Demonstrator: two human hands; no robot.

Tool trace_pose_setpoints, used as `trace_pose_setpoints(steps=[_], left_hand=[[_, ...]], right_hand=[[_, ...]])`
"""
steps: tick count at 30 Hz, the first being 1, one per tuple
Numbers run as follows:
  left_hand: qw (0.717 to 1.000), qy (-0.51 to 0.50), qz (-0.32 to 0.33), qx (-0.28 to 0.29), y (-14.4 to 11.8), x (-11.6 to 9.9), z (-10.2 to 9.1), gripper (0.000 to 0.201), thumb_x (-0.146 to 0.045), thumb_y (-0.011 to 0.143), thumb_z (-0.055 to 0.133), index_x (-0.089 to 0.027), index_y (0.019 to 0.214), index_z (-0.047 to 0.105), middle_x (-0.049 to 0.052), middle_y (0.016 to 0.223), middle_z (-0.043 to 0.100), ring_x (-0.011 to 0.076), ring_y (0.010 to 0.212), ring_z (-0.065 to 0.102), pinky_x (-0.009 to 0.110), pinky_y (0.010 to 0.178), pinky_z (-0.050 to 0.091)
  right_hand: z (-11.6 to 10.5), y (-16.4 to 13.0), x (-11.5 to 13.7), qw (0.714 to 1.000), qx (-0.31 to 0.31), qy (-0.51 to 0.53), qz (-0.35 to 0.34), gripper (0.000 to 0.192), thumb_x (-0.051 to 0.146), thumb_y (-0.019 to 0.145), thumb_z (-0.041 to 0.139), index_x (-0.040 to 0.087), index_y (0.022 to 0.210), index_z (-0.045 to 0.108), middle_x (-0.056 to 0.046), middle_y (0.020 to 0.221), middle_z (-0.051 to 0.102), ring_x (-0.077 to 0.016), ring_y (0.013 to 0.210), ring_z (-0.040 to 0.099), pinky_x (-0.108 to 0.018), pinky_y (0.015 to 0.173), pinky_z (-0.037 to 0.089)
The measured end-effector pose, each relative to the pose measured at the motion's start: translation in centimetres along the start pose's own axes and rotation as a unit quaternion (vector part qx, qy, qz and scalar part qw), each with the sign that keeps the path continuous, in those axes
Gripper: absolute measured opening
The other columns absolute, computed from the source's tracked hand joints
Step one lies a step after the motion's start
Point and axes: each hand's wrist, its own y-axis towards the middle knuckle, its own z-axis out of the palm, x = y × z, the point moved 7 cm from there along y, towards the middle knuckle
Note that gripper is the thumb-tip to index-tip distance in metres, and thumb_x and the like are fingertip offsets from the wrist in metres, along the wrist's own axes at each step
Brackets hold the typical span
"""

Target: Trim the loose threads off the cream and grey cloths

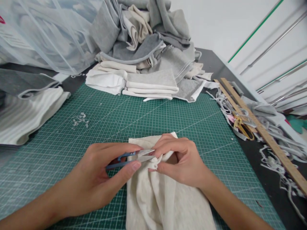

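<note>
Blue-handled thread snips [126, 160] sit between the thumb and fingers of my left hand [107, 174], their two pointed blades slightly apart. The blade tips reach the bunched edge of a cream cloth [153, 198]. My right hand [181, 159] pinches that edge between thumb and fingers, just right of the blades. The rest of the cloth lies in loose folds toward me on the green cutting mat [115, 124]. Whether a thread lies between the blades is too small to tell.
Grey and cream fabric pieces [153, 54] are heaped at the back. Small thread scraps [81, 119] lie on the mat's left. Along the right edge are gold-handled scissors [243, 129], a wooden ruler [266, 137] and loose trimmings. A clear plastic bin [48, 35] stands back left, striped cloth [35, 111] before it.
</note>
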Motion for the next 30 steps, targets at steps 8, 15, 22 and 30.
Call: trace_pose_setpoints(steps=[8, 15, 22, 30], left_hand=[[0.997, 0.033, -0.065, -0.009, -1.3, 0.4, -0.4, 0.024, -0.044, 0.088, 0.064, -0.037, 0.110, 0.067, -0.007, 0.100, 0.077, 0.0147, 0.085, 0.072, 0.021, 0.066, 0.057], [0.999, 0.029, -0.021, 0.008, -0.5, -0.7, -0.5, 0.026, -0.033, 0.089, 0.064, -0.037, 0.114, 0.065, -0.006, 0.100, 0.076, 0.0132, 0.078, 0.073, 0.021, 0.062, 0.058], [1.000, -0.025, -0.003, -0.002, -0.8, -0.4, -0.1, 0.034, -0.029, 0.088, 0.065, -0.038, 0.121, 0.064, -0.006, 0.094, 0.076, 0.0147, 0.080, 0.073, 0.021, 0.053, 0.055], [1.000, -0.022, 0.008, -0.013, -1.0, -0.2, 0.1, 0.029, -0.030, 0.089, 0.064, -0.035, 0.118, 0.065, -0.003, 0.095, 0.076, 0.0152, 0.077, 0.073, 0.021, 0.050, 0.053]], right_hand=[[0.0, -0.2, 0.8, 0.998, -0.036, -0.030, -0.039, 0.013, 0.008, 0.070, 0.079, 0.017, 0.074, 0.071, -0.005, 0.073, 0.077, -0.0162, 0.062, 0.070, -0.035, 0.069, 0.049], [0.0, -0.2, 1.4, 0.993, -0.061, -0.075, -0.067, 0.013, 0.008, 0.072, 0.077, 0.019, 0.075, 0.070, -0.004, 0.073, 0.077, -0.0156, 0.058, 0.069, -0.036, 0.066, 0.049], [0.1, -0.5, 1.9, 0.987, -0.061, -0.111, -0.095, 0.014, 0.007, 0.072, 0.076, 0.018, 0.075, 0.069, -0.004, 0.075, 0.078, -0.0156, 0.061, 0.071, -0.035, 0.070, 0.051], [0.4, -0.8, 2.2, 0.981, -0.054, -0.145, -0.114, 0.013, 0.008, 0.076, 0.074, 0.019, 0.075, 0.066, -0.003, 0.075, 0.078, -0.0140, 0.062, 0.071, -0.035, 0.072, 0.052]])
